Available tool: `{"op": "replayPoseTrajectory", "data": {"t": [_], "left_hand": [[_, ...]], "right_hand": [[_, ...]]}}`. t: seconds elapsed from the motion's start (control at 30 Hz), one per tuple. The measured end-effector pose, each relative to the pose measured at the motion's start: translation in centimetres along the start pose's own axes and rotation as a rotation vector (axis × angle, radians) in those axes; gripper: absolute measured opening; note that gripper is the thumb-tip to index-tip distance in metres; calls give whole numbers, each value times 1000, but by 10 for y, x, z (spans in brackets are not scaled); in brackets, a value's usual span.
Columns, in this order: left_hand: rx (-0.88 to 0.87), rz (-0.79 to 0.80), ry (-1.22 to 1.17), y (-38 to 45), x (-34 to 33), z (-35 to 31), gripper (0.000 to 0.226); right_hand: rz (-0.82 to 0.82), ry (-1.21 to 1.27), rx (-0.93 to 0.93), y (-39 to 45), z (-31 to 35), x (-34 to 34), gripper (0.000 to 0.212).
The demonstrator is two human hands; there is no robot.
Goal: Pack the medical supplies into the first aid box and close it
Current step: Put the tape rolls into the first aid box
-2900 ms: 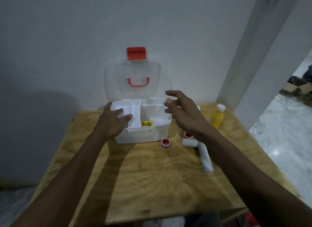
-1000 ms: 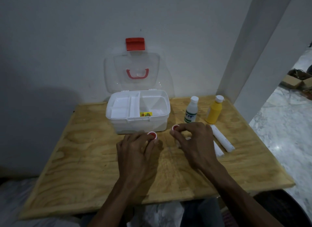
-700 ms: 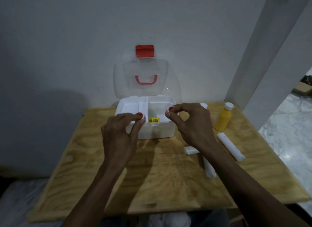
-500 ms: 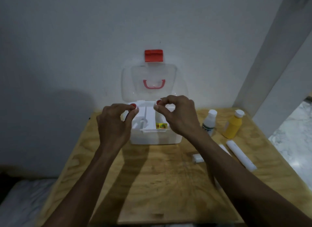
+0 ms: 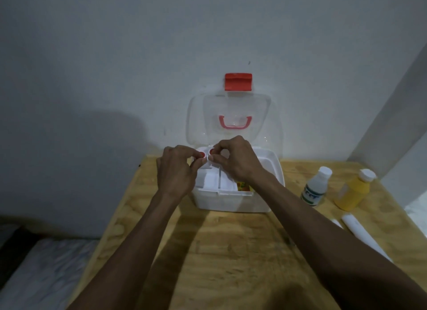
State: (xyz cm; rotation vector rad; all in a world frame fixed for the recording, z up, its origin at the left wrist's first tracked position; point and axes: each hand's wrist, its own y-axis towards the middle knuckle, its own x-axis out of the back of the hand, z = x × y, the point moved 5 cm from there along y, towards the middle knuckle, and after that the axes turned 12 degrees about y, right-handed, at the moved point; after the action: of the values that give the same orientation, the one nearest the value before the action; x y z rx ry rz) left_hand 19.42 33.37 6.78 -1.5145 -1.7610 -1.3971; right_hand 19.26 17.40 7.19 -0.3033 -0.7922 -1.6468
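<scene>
The white first aid box [image 5: 233, 200] stands open on the wooden table, its clear lid [image 5: 233, 115] with a red latch leaning back against the wall. My left hand [image 5: 175, 171] pinches a small white tape roll with a red core [image 5: 202, 154] over the box's rear left compartment. My right hand [image 5: 235, 162] pinches a second such roll [image 5: 212, 151] right beside the first. A small yellow packet [image 5: 243, 186] lies inside the box near its front wall.
Right of the box stand a white bottle [image 5: 314, 187] and a yellow bottle [image 5: 353, 190]. White bandage rolls [image 5: 355, 227] lie on the table [image 5: 231, 252] near its right edge. A wall rises just behind the box.
Both hands lifted the tape rolls from the table in front of the box and brought them together over its rear left compartment. The camera shifted left.
</scene>
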Motion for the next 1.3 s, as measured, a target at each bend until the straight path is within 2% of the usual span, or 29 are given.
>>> {"op": "replayPoseTrajectory", "data": {"t": [0.4, 0.73, 0.93, 1.13, 1.3], "left_hand": [[108, 106, 40, 5, -5, 2, 25], [85, 140, 23, 0, -2, 0, 25], [58, 136, 18, -3, -1, 0, 24], [76, 120, -14, -9, 5, -2, 27], [24, 21, -97, -22, 28, -20, 30]], "right_hand": [[32, -75, 36, 1, -1, -5, 15], [27, -61, 44, 0, 0, -2, 17], [44, -34, 30, -5, 5, 4, 17], [-33, -38, -29, -17, 10, 24, 20], [-102, -7, 10, -48, 26, 63, 22]]}}
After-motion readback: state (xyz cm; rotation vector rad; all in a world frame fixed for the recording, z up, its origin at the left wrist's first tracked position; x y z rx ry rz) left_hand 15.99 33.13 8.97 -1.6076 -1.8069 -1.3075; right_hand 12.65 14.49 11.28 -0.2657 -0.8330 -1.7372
